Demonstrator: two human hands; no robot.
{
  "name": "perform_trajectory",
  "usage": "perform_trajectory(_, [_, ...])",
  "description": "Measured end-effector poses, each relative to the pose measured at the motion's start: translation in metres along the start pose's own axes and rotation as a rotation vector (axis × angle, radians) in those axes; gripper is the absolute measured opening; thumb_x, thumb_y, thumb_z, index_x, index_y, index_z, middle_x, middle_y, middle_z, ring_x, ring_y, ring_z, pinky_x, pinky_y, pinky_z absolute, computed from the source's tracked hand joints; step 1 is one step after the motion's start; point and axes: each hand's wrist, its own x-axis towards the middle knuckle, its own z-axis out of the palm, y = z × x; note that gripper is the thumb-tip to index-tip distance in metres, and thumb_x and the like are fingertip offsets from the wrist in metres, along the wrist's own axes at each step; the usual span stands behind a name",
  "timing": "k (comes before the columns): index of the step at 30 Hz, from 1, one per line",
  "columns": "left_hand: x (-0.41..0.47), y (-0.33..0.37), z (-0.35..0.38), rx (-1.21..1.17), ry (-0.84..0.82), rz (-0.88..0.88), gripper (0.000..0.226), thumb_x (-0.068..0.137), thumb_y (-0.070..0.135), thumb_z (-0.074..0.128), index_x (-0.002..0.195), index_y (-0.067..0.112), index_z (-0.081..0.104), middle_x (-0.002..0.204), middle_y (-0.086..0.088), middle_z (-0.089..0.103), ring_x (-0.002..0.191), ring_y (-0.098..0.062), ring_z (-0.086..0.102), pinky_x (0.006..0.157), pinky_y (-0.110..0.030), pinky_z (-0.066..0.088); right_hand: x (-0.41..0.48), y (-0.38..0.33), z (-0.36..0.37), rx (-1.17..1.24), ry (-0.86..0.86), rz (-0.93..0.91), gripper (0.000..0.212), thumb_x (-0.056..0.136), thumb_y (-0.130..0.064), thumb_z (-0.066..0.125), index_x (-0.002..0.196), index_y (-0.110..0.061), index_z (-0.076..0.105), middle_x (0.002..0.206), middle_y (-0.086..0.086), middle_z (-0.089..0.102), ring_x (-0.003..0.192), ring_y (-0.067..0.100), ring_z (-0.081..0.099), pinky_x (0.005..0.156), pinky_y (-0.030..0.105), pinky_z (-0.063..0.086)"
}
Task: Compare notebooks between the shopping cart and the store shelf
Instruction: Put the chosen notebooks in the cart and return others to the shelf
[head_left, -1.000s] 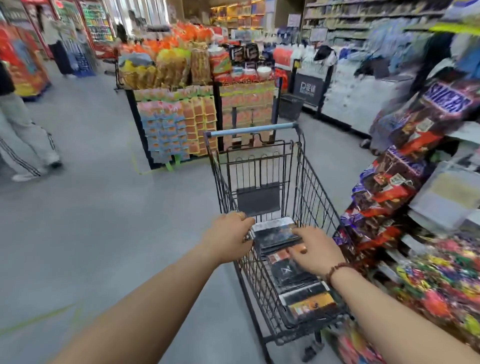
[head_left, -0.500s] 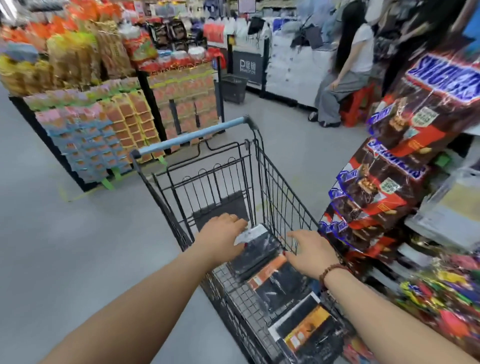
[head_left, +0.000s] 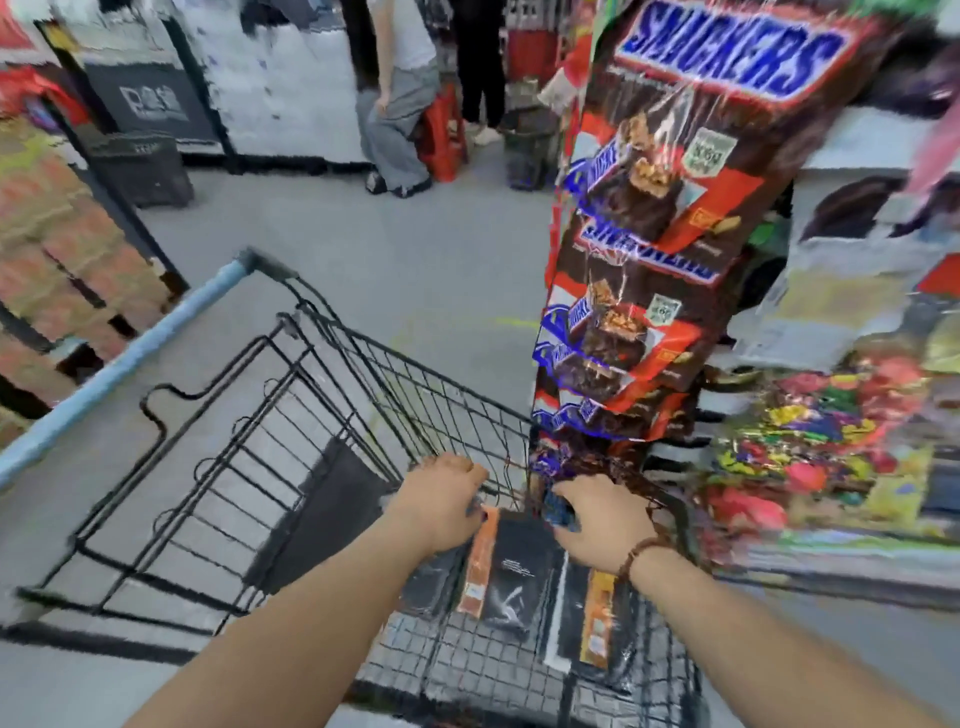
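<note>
Bright, diffuse store light falls evenly on the grey floor (head_left: 415, 270); shadows are soft. Motion blur smears the whole frame, heaviest over the boxes (head_left: 62, 249) at 9 o'clock and the sweets (head_left: 810, 441) at 3 o'clock. Glare streaks the glossy bags (head_left: 649, 218) at 1 o'clock. Wide-angle distortion bows the cart (head_left: 119, 364) rail. The hands (head_left: 441, 499) and notebooks (head_left: 514, 571), near 6 o'clock, are sharpest.

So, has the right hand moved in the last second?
Yes. Against the orange-banded notebook, the right hand has shifted from its cover to its far right corner, next to the Snickers bags.
</note>
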Motion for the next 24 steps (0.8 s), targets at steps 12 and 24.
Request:
perform_trajectory(12, [0.051, -0.019, 0.072, -0.125, -0.193, 0.248, 0.052, 0.084, 0.036, 0.056, 0.132, 0.018, 0.047, 0.124, -0.007, 0.059, 0.119, -0.029, 0.051, 0.094, -0.043, 0.048, -0.019, 0.009, 0.073, 0.206, -0.049, 0.489, 0.049, 0.083, -0.04, 0.056, 0.125, -0.015, 0.051, 0.128, 0.01, 0.055, 0.124, 0.028, 0.044, 0.1, 0.036, 0.04])
perform_trajectory(24, [0.089, -0.008, 0.184, -0.161, -0.293, 0.309, 0.051, 0.089, 0.036, 0.054, 0.136, 0.018, 0.048, 0.134, -0.005, 0.053, 0.125, -0.026, 0.048, 0.098, -0.04, 0.046, 0.004, 0.052, 0.195, 0.527, 0.002, 0.818, 0.052, 0.082, -0.029, 0.06, 0.131, -0.02, 0.046, 0.13, 0.011, 0.051, 0.12, 0.029, 0.045, 0.094, 0.035, 0.045])
